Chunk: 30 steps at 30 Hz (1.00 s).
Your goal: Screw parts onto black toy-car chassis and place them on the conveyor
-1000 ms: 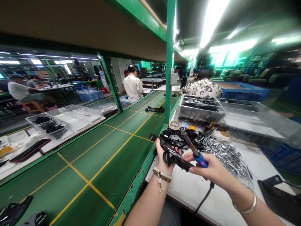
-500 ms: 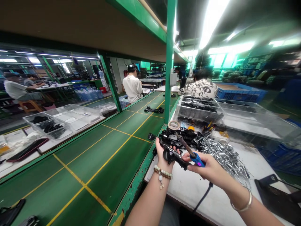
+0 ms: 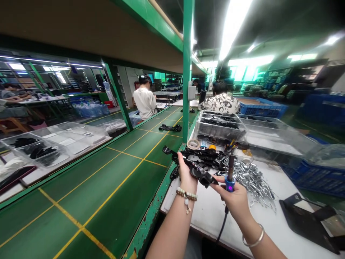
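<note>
My left hand (image 3: 188, 176), with a beaded bracelet on its wrist, is closed around a long black plastic part (image 3: 201, 173) and holds it tilted above the white bench. My right hand (image 3: 235, 196) grips a blue-handled soldering iron (image 3: 230, 180), its metal barrel pointing up and its cord hanging below. The thumb and finger of my right hand also touch the near right end of the black part. Behind my hands lie a heap of black plastic parts (image 3: 207, 155) and a pile of small silver metal pieces (image 3: 254, 180).
A green conveyor belt (image 3: 107, 190) with yellow lines runs along my left, carrying another black part (image 3: 169, 127). A green post (image 3: 186, 72) stands at its edge. Clear bins (image 3: 221, 129), a tape roll (image 3: 193, 144) and a black stand (image 3: 307, 223) are on the right. Co-workers sit farther off.
The soldering iron has swung from leaning left over the black part to nearly upright beside it. The black part has turned in my left hand. The view has shifted slightly right.
</note>
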Each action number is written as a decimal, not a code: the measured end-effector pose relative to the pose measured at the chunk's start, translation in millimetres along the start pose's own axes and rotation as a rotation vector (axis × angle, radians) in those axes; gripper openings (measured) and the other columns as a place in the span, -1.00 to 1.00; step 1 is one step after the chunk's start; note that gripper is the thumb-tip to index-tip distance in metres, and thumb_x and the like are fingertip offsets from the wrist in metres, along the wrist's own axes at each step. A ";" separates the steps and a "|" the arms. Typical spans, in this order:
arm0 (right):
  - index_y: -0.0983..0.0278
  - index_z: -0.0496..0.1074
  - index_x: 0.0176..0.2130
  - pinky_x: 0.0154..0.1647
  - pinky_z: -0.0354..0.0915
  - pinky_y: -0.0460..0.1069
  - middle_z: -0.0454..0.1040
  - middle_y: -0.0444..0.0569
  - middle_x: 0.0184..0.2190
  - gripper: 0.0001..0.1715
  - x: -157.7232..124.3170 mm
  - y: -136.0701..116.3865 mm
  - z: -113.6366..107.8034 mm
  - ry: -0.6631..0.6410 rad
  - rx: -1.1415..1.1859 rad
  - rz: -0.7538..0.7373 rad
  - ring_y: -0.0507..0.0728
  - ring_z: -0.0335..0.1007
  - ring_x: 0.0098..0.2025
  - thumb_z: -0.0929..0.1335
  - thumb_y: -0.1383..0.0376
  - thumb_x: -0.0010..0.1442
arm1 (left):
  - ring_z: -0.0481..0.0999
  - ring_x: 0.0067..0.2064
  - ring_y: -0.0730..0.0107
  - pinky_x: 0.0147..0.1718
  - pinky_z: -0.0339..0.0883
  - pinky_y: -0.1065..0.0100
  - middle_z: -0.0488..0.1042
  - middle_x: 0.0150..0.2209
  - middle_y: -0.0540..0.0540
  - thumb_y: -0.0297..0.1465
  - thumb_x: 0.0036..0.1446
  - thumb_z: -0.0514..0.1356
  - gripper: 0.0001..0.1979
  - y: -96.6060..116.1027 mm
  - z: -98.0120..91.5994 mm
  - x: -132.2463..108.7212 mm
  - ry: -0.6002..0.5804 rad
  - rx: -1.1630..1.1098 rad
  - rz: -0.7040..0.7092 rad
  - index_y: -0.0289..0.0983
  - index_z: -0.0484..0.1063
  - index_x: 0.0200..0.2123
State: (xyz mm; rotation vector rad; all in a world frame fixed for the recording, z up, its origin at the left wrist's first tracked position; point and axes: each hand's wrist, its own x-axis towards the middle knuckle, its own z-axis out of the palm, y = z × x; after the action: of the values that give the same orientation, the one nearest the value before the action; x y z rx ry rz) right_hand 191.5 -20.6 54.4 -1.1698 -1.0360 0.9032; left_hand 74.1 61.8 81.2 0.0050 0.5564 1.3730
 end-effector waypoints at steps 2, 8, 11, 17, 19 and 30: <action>0.24 0.41 -0.38 -0.77 0.06 -0.12 0.29 -0.28 -0.76 -0.67 3.2 2.9 -4.9 0.050 0.143 0.052 -0.06 0.06 -0.76 0.53 0.20 -0.15 | 0.47 -0.37 0.40 -0.38 0.33 0.41 0.46 -0.33 -0.08 -0.08 0.00 0.23 -0.59 -3.5 -4.2 -4.8 -0.002 0.026 0.119 -0.30 0.38 -0.25; 0.23 0.18 -0.49 -0.84 -0.08 -0.23 0.01 -0.44 -0.81 -0.52 6.9 14.8 -13.8 0.100 0.565 0.240 -0.19 -0.25 -0.84 0.52 0.12 -0.16 | 0.48 -0.13 0.32 -0.13 0.31 0.31 0.49 -0.15 -0.09 -0.46 -0.07 0.33 -0.54 -20.7 -32.9 -35.3 -0.292 0.282 0.100 -0.21 0.34 -0.06; 0.25 0.14 -0.54 -0.86 -0.10 -0.26 0.07 -0.42 -0.79 -0.48 -0.3 18.6 -9.6 0.103 0.690 0.330 -0.22 -0.25 -0.85 0.53 0.14 -0.21 | 0.49 -0.13 0.29 -0.12 0.31 0.25 0.50 -0.15 -0.11 -0.30 0.08 0.23 -0.60 -30.4 -43.4 -45.9 -0.351 0.364 0.030 -0.21 0.28 0.00; 0.24 0.14 -0.52 -0.84 -0.02 -0.29 0.05 -0.44 -0.84 -0.50 -13.7 16.4 5.6 0.146 0.856 0.368 -0.20 -0.19 -0.85 0.53 0.20 -0.17 | 0.38 0.04 0.28 0.03 0.21 0.29 0.42 -0.02 -0.11 -0.31 0.06 0.26 -0.58 -48.9 -45.5 -58.2 -0.370 0.348 0.174 -0.22 0.27 -0.01; 0.24 0.15 -0.50 -0.83 -0.02 -0.29 0.07 -0.44 -0.82 -0.51 -15.3 16.4 8.9 0.151 0.877 0.373 -0.20 -0.18 -0.84 0.54 0.22 -0.17 | 0.37 0.06 0.31 0.03 0.21 0.30 0.41 0.01 -0.10 -0.31 0.15 0.17 -0.67 -49.3 -43.1 -60.9 -0.313 0.335 0.199 -0.20 0.26 -0.01; 0.22 0.12 -0.52 -0.83 -0.06 -0.24 0.02 -0.43 -0.83 -0.48 -1.9 23.4 -13.1 0.174 0.645 0.311 -0.18 -0.24 -0.84 0.49 0.06 -0.13 | 0.42 -0.08 0.21 -0.14 0.28 0.24 0.46 -0.11 -0.16 -0.20 0.08 0.17 -0.61 -24.5 -51.1 -63.1 -0.414 0.991 0.008 -0.23 0.31 -0.04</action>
State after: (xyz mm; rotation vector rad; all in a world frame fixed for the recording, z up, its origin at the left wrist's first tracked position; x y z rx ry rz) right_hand 202.8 -22.0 30.1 -0.8434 -0.3683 1.2383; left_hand 71.9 -17.8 52.2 1.0653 0.8252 0.9427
